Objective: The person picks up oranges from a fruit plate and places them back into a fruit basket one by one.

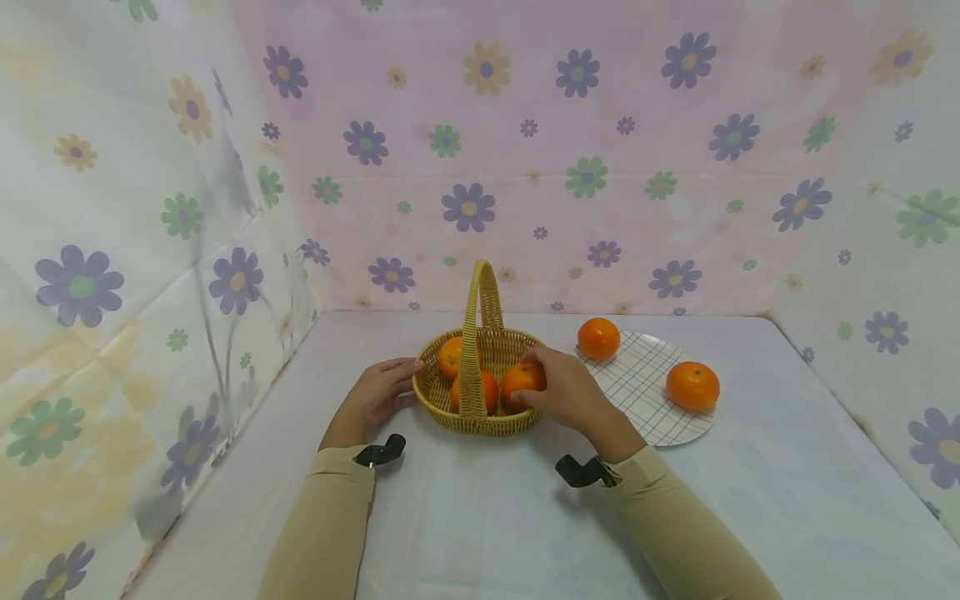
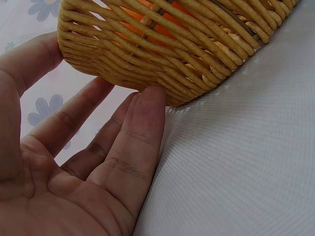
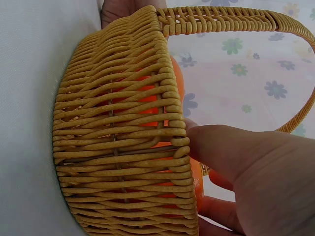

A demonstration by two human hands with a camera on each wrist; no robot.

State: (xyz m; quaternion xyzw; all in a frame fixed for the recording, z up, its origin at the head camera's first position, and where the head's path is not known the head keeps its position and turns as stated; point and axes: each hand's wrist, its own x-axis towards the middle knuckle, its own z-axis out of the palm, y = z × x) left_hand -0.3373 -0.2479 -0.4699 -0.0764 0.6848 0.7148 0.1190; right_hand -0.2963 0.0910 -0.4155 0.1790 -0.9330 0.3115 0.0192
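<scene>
A woven wicker basket (image 1: 491, 427) with a tall arched handle (image 1: 471, 333) stands on the white table. Inside it are three oranges, one at the back left (image 1: 449, 356), one partly behind the handle (image 1: 488, 390) and one on the right (image 1: 522, 382). My right hand (image 1: 566, 387) reaches over the right rim and grips that right orange between thumb and fingers. In the right wrist view the basket wall (image 3: 118, 118) hides most of this fruit. With fingers extended, my left hand (image 2: 93, 162) touches the basket's left end and holds nothing.
Right of the basket lies a round white plate (image 1: 637, 392) with a grid pattern. One orange (image 1: 598, 338) sits at its back left edge, another (image 1: 692, 386) at its right side. Flower-printed cloth (image 1: 525, 192) walls in the table at the back and both sides.
</scene>
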